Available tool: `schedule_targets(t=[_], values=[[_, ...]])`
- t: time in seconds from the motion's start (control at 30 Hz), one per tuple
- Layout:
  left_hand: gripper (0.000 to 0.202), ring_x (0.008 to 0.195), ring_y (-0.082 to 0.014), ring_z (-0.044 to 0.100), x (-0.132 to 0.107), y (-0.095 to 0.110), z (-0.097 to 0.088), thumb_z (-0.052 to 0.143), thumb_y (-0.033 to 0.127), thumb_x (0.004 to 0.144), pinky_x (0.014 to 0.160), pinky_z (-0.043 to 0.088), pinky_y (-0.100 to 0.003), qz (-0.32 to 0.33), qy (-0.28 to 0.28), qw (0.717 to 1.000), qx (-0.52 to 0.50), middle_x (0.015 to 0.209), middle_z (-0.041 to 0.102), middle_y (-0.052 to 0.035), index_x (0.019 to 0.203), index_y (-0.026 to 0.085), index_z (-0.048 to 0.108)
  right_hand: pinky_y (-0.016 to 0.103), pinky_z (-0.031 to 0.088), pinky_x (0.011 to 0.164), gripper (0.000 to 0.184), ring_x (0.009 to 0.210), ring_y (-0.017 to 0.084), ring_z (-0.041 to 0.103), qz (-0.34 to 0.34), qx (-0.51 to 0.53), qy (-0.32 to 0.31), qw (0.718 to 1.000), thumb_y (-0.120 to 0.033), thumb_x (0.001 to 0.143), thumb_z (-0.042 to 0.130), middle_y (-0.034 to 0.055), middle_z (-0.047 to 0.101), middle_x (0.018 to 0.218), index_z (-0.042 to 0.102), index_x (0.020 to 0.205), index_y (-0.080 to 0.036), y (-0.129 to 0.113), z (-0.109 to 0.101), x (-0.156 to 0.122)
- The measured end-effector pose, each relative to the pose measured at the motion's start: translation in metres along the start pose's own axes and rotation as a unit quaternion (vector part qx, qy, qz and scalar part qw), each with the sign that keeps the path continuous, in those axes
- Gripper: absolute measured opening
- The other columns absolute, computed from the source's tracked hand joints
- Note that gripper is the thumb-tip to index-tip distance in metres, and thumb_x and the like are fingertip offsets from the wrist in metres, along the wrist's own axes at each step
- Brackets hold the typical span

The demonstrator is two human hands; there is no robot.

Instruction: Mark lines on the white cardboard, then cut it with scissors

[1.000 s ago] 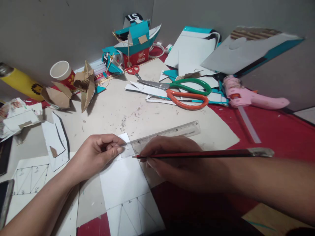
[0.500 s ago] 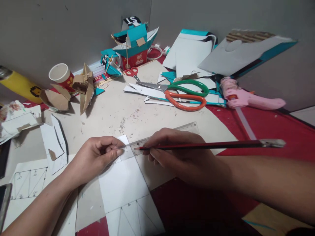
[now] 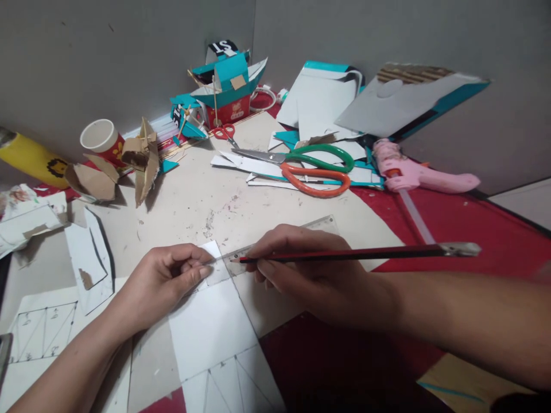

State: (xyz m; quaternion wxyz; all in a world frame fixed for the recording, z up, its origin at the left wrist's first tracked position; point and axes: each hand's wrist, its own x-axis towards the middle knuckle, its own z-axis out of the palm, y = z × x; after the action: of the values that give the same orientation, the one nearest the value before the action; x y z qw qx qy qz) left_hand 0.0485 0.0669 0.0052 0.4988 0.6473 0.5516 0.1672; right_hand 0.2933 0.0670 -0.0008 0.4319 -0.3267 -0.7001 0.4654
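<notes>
My left hand [image 3: 166, 278] is curled, its thumb and fingertips pressing the left end of a clear plastic ruler [image 3: 321, 223] down on a white card strip [image 3: 210, 327] with pencilled triangle lines at its near end. My right hand [image 3: 310, 269] lies over the middle of the ruler and grips a red-and-black pencil [image 3: 365, 253]. The pencil's tip sits at the ruler's edge, close to my left fingertips, and its metal end points right.
Green and orange scissors [image 3: 318, 166], small red scissors [image 3: 221, 133], a pink glue gun [image 3: 413, 175], a teal card model boat [image 3: 224, 86], a paper cup [image 3: 101, 137], cardboard scraps [image 3: 116, 169] and card sheets [image 3: 327, 100] lie beyond. Grey walls close the back.
My right hand has slid left and forward over the ruler, covering more of it. The camera view has shifted slightly; my left hand holds its place.
</notes>
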Motion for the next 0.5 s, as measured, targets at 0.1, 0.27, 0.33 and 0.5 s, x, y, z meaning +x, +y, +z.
schedule_targets(t=[0.1, 0.27, 0.33, 0.5], values=[[0.02, 0.07, -0.0133, 0.055, 0.0, 0.001, 0.0, 0.062, 0.035, 0.089, 0.063, 0.041, -0.025, 0.0, -0.003, 1.0, -0.001, 0.084, 0.07, -0.0035, 0.092, 0.018, 0.071, 0.02, 0.049, 0.056, 0.017, 0.065, 0.009, 0.063, 0.003, -0.006, -0.008, 1.0, -0.007, 0.086, 0.058, 0.0016, 0.072, 0.084, 0.069, 0.093, -0.018, -0.001, -0.001, 0.001], [0.019, 0.069, -0.0134, 0.055, 0.001, 0.004, 0.002, 0.062, 0.033, 0.088, 0.061, 0.041, -0.025, 0.016, 0.001, 1.0, 0.0, 0.079, 0.068, -0.0031, 0.091, 0.017, 0.071, 0.021, 0.05, 0.061, 0.015, 0.069, 0.011, 0.065, 0.043, -0.021, -0.074, 0.996, -0.01, 0.085, 0.057, 0.0018, 0.072, 0.079, 0.068, 0.094, -0.017, -0.005, 0.004, 0.0], [0.019, 0.067, -0.0129, 0.054, 0.001, 0.003, 0.003, 0.061, 0.033, 0.087, 0.06, 0.041, -0.024, 0.024, 0.001, 1.0, -0.006, 0.076, 0.067, -0.0024, 0.089, 0.016, 0.07, 0.021, 0.05, 0.06, 0.015, 0.067, 0.011, 0.064, 0.065, -0.026, -0.095, 0.993, -0.011, 0.085, 0.057, 0.0017, 0.072, 0.077, 0.068, 0.092, -0.016, -0.007, 0.01, -0.001], [0.018, 0.066, -0.0125, 0.053, -0.001, -0.001, 0.003, 0.059, 0.031, 0.088, 0.059, 0.041, -0.023, 0.029, -0.006, 0.999, -0.018, 0.076, 0.065, -0.0015, 0.089, 0.017, 0.069, 0.021, 0.048, 0.056, 0.019, 0.06, 0.01, 0.06, 0.124, -0.046, -0.133, 0.982, -0.009, 0.082, 0.054, -0.0003, 0.068, 0.07, 0.068, 0.092, -0.017, -0.009, 0.02, -0.003]])
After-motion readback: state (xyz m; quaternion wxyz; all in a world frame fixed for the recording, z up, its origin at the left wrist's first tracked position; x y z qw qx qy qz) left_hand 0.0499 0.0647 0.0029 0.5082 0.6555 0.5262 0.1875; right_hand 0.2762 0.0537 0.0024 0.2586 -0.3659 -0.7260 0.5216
